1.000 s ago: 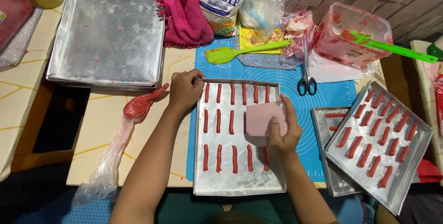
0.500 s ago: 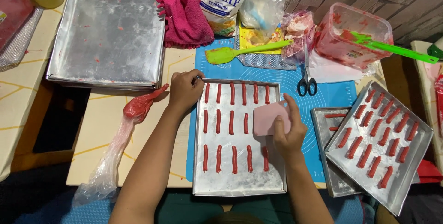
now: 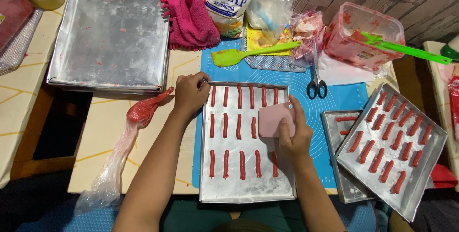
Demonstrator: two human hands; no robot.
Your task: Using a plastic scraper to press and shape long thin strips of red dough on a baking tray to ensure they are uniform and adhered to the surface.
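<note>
A metal baking tray (image 3: 248,191) lies in front of me with three rows of red piped dough strips (image 3: 225,126). My left hand (image 3: 190,93) grips the tray's top left corner. My right hand (image 3: 293,137) holds a pink flat scraper (image 3: 273,119) upright over the right end of the middle row, its edge down on the tray among the strips.
A red-filled piping bag (image 3: 138,112) lies left of the tray. Two more trays (image 3: 420,170) with red strips sit at right. Behind are scissors (image 3: 316,81), a green spatula (image 3: 239,55), a pink cloth (image 3: 189,14), a plastic tub (image 3: 363,33) and an empty tray (image 3: 110,31).
My right hand has shifted the pink scraper slightly right and down along the tray. My left hand stays on the corner.
</note>
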